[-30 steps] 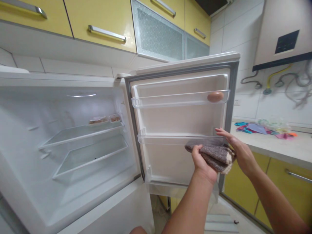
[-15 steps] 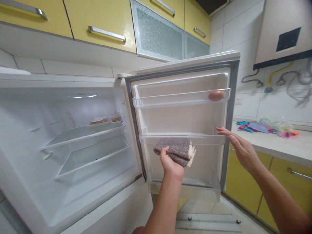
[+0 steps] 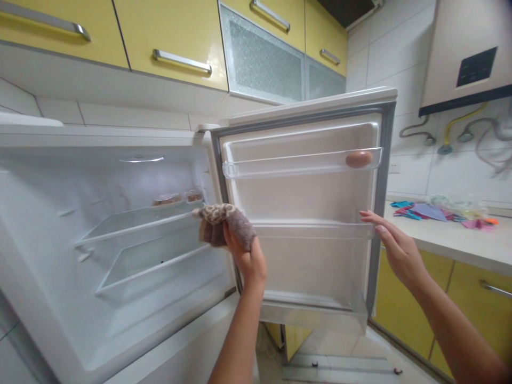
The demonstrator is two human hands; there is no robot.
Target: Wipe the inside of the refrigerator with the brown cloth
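My left hand (image 3: 247,256) grips a folded, brownish-purple patterned cloth (image 3: 226,226) in the air, in front of the hinge side of the open fridge door (image 3: 304,197). At the door's far edge, my right hand (image 3: 394,242) has its fingers stretched out, the tips beside the end of the middle clear door shelf (image 3: 316,231); whether they touch it I cannot tell. A brown egg (image 3: 359,158) lies at the right end of the upper door shelf (image 3: 288,166). The fridge interior (image 3: 160,309) has glass shelves, with small packs of food (image 3: 168,199) on the upper one.
Yellow wall cabinets (image 3: 172,32) hang above the fridge. To the right, a counter (image 3: 460,240) carries colourful cloths and plastic bags (image 3: 432,210), with a water heater (image 3: 468,58) and its hoses over it. A pale panel (image 3: 336,368) lies low behind the door.
My left hand has carried the cloth left, away from the middle door shelf, and turned it over. My right hand stays by the door edge. The view has shifted slightly.
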